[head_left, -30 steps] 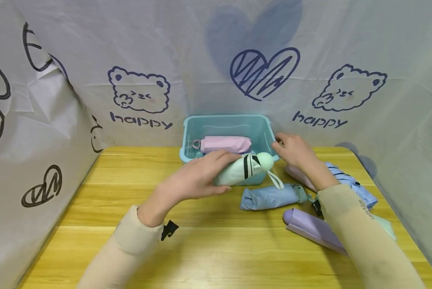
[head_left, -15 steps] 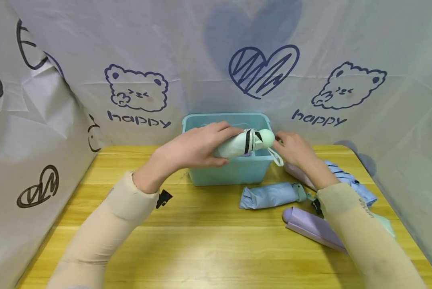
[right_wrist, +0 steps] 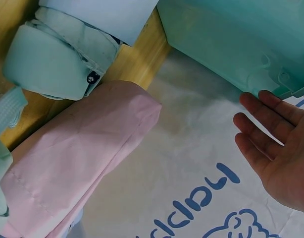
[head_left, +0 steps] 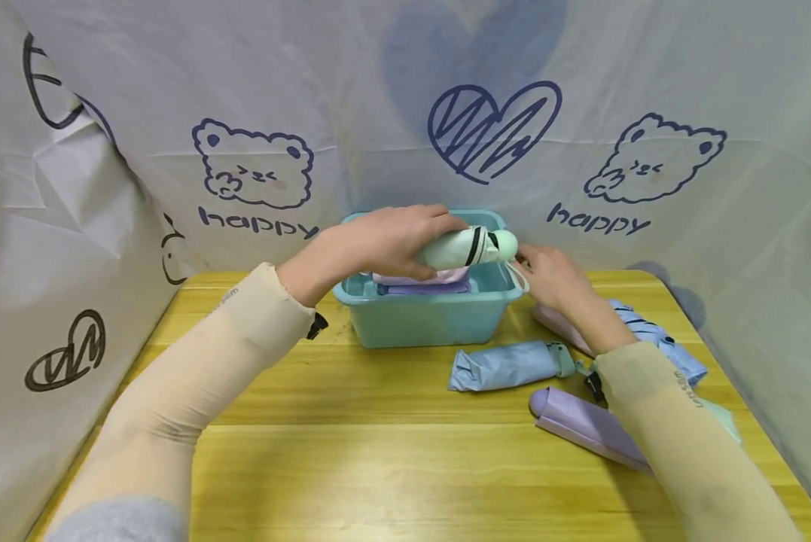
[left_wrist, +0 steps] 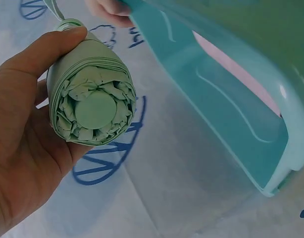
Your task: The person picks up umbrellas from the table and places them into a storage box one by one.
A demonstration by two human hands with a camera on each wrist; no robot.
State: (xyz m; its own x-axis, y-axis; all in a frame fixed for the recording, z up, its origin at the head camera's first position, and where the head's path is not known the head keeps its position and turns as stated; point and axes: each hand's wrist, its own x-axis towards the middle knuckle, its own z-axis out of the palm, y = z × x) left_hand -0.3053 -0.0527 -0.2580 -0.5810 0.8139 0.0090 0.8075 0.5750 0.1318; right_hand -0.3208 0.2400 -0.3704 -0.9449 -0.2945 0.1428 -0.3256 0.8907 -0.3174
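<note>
My left hand (head_left: pixel 398 237) grips a pale green folded umbrella (head_left: pixel 454 250) with black stripes, a round mint handle and a wrist loop. It is held sideways over the turquoise plastic bin (head_left: pixel 432 320). In the left wrist view, the pleated end of the umbrella (left_wrist: pixel 95 109) faces the camera, with the thumb along its side. My right hand (head_left: pixel 550 278) holds the bin's right rim, and its fingers (right_wrist: pixel 263 116) reach the outer wall in the right wrist view; the thumb is hidden there. Inside the bin lie a pink folded umbrella (head_left: pixel 455 277) and a purple one (head_left: pixel 425 288), partly covered.
Right of the bin lie a blue folded umbrella (head_left: pixel 507 366), a purple one (head_left: pixel 588 427), a pink one (right_wrist: pixel 82 153), a blue striped one (head_left: pixel 663 342) and a mint one (head_left: pixel 722 418), partly behind the right arm. A printed cloth (head_left: pixel 378 173) hangs behind the wooden table (head_left: pixel 378 452).
My left hand has carried the pale green umbrella up and away from me, from in front of the bin to over it. The right hand stays at the rim.
</note>
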